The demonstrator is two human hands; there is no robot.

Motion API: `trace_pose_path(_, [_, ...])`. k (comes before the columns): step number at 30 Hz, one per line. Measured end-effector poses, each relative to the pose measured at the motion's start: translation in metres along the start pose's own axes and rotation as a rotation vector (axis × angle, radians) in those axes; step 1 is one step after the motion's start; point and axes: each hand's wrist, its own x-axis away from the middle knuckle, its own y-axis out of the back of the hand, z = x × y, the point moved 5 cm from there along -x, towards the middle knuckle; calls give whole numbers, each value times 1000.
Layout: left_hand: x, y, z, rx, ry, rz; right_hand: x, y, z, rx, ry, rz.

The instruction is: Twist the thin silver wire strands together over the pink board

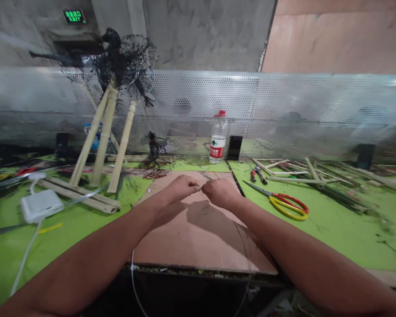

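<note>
Over the brown board (171, 246), my left hand (184, 186) and my right hand (219, 192) meet with fingertips almost touching. Both are closed in a pinch on what looks like a thin wire (132, 264), most of it hidden by the fingers and arms. Loose lengths of it curve down past the board's front edge on either side. Just behind my right hand a narrow grey tip (206, 175) shows, too small to name. To the right lie scissors (288, 206) with one red and one yellow handle, and red-handled pliers (258, 175).
Bamboo tubes (107, 136) prop up a black wire tangle (119, 61) at the left. A white charger (41, 205) with a cable sits nearby. Behind the board stand a water bottle (218, 140) and a dark phone-like slab (234, 147). Bamboo strips (303, 179) litter the right side.
</note>
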Motion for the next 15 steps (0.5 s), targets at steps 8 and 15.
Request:
trace_pose_path(8, [3, 2, 1, 42, -11, 34, 4, -7, -12, -626, -165, 177])
trace_pose_path(15, [4, 10, -5, 8, -67, -11, 9, -29, -24, -1499, -385, 467])
